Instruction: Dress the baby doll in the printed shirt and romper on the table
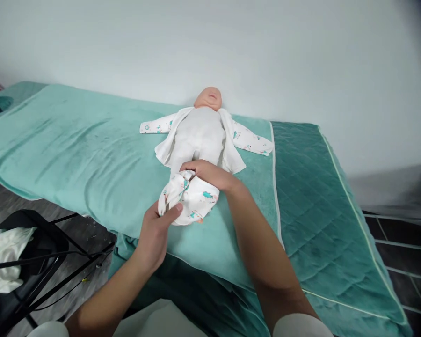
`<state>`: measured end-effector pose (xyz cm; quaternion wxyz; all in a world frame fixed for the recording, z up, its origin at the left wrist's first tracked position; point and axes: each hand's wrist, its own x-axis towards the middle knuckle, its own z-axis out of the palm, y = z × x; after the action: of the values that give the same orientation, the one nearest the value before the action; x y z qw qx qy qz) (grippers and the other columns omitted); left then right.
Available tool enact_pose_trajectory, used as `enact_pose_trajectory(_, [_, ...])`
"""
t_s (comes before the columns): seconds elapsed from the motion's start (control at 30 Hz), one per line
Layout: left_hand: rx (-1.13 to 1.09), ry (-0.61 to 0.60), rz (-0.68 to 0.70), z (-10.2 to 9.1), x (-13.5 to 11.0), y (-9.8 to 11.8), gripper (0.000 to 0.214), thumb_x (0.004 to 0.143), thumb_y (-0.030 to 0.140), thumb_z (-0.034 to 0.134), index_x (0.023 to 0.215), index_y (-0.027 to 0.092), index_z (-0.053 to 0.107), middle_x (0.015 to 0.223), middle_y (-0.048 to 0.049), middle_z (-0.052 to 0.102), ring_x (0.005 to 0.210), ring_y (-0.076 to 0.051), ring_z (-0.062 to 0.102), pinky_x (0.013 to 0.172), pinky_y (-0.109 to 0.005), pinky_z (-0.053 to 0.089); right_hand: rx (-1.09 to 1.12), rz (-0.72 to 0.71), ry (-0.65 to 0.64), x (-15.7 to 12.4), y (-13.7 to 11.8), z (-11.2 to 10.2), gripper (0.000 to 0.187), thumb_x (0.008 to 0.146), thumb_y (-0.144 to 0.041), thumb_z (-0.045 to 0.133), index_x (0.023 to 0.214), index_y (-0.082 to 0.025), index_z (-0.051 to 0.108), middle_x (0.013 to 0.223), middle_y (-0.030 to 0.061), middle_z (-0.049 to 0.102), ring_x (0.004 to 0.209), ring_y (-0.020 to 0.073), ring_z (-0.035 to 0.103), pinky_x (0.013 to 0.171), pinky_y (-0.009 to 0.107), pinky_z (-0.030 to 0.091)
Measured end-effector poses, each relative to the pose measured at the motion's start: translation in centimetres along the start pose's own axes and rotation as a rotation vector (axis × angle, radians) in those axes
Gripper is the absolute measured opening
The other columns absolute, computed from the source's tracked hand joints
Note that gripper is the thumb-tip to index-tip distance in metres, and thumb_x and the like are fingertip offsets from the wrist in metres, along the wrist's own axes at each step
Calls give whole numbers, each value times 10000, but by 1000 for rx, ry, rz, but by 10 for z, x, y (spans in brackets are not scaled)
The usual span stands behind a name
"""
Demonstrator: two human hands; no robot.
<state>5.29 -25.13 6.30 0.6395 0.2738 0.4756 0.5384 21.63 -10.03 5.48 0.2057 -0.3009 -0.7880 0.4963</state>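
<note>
A baby doll [200, 135] lies on its back on a teal towel [91, 150], head toward the wall. An open white printed shirt [245, 138] is spread under its arms. White printed pants [192, 199] are bunched around its legs. My left hand [157, 231] pinches the near left edge of the pants, fingers closed. My right hand [206, 172] grips the waistband at the doll's hips, fingers curled over the cloth.
The towel covers a bed with a darker quilted teal cover [319, 210] on the right, against a white wall. A black folding stand [38, 262] with white cloth [3, 257] on it stands on the floor at lower left.
</note>
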Motion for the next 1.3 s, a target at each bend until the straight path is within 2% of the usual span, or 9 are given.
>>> enact_pose_trajectory(0.13, [-20,58,-13,5,-25,-16,421,839,380,796,1207,178,769,1179,-92,767,1132,-275,677,1003,-376,506,-98,51,-43,-2,-6,1,202,709,-143,505,825,-171,668,857,12,706,803,164,603,738,272,426])
enact_pose_trajectory(0.27, [-123,179,-8,4,-35,-43,426,827,389,804,1201,193,748,1194,-87,753,1161,-256,654,1039,-374,477,-203,113,-45,-3,-8,5,191,725,-160,562,850,-184,704,877,2,738,788,151,611,684,254,398])
enact_pose_trajectory(0.47, [-28,298,66,-30,-15,-67,350,777,418,833,1015,185,726,1000,-30,725,887,-163,622,832,-293,478,-417,202,-18,-4,-15,12,123,778,-206,597,816,-211,714,850,-15,747,736,132,591,623,257,334])
enact_pose_trajectory(0.63, [229,246,12,-52,2,-54,361,779,471,795,965,179,691,798,19,627,736,-127,511,675,-244,389,-607,227,-18,-6,-14,16,126,823,-233,610,882,-228,722,922,4,766,792,153,615,631,265,311])
enact_pose_trajectory(0.7, [305,217,14,-54,4,-47,349,793,484,778,934,179,682,791,21,623,739,-128,501,676,-241,373,-681,236,-25,-7,-13,18,161,845,-224,582,899,-223,732,952,27,772,827,169,629,627,272,299])
enact_pose_trajectory(0.8, [254,132,-45,-53,3,-36,351,780,479,797,914,179,675,823,6,650,774,-145,533,717,-256,398,-728,218,-38,-8,-10,19,186,867,-213,560,886,-209,744,952,53,776,845,186,643,627,282,290])
enact_pose_trajectory(1.07, [137,-124,-51,-63,13,-27,350,841,436,782,1053,170,700,956,-48,696,850,-170,593,818,-292,455,-387,68,2,-11,-1,13,154,862,-225,592,845,-190,741,919,37,766,846,198,650,707,279,372])
enact_pose_trajectory(1.2, [318,-161,109,-82,39,-24,328,826,464,788,953,183,676,855,-7,648,797,-154,549,742,-256,421,-149,112,-26,-15,-4,8,211,858,-376,652,879,-184,737,884,7,728,845,194,635,711,274,422])
enact_pose_trajectory(1.3, [487,-177,216,-92,63,-16,317,833,461,762,960,189,661,846,-1,638,789,-161,544,740,-263,435,-110,172,-38,-17,-10,6,264,810,-422,721,919,-184,750,899,7,726,855,203,641,708,279,444])
